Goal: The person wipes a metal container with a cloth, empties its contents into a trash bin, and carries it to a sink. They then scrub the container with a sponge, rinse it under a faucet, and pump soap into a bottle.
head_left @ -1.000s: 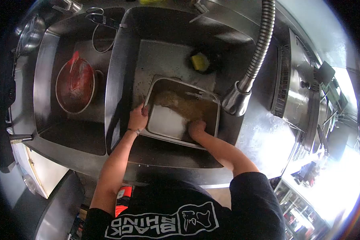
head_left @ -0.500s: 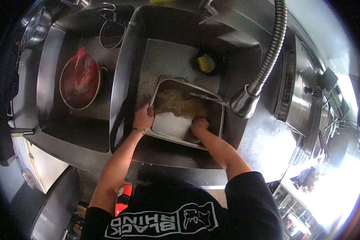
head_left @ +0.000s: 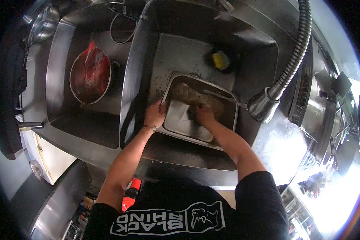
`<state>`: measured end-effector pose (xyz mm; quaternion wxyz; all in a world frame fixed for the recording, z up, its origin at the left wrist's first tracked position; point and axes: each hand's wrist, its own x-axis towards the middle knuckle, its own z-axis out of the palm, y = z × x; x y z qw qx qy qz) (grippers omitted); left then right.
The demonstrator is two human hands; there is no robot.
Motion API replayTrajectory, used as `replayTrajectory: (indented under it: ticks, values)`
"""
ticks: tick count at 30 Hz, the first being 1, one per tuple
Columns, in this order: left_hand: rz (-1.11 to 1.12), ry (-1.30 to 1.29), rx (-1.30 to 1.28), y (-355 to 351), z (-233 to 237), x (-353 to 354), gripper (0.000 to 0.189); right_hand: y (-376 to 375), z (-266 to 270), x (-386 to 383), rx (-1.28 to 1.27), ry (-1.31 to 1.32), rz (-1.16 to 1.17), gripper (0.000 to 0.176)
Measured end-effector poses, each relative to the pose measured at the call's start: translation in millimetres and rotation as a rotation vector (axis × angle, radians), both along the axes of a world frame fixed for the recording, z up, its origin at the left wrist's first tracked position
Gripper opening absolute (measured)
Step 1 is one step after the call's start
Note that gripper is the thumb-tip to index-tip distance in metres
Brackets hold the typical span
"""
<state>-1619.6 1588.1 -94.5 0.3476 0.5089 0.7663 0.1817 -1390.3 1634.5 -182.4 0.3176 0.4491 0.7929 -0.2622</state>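
Note:
A rectangular metal pan [head_left: 180, 134] sits tilted in the right sink basin, with murky brownish water in its far part. My left hand [head_left: 155, 115] grips the pan's left rim, fingers wrapped over the edge. Inside the pan, my right hand [head_left: 204, 114] presses on the bottom with its fingers closed round something dark that I cannot make out. Water streams from the spray nozzle [head_left: 264, 106] over the pan's right rim.
The left basin holds a round pot [head_left: 90, 96] with a red item [head_left: 97, 72] inside. A yellow sponge [head_left: 219, 61] lies by the drain in the right basin. A flexible metal hose [head_left: 298, 52] hangs at the right. The divider [head_left: 131, 80] separates the basins.
My right hand has moved up and toward the middle of the pan. The water inside has shifted, baring more of the bottom. The whole view has shifted slightly; my left hand keeps hold of the rim.

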Motion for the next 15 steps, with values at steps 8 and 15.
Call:
replayTrajectory:
  ticks: [8,15]
  values:
    - [0.072,-0.058,-0.079,-14.4,3.6,6.0,0.028,-38.0,17.5,-52.0,0.142,0.338,-0.152,0.044]
    - [-0.011,-0.022,-0.046,-2.5,-1.8,1.2,0.032,-2.3,21.8,16.2,-0.016,0.020,-0.031,0.033]
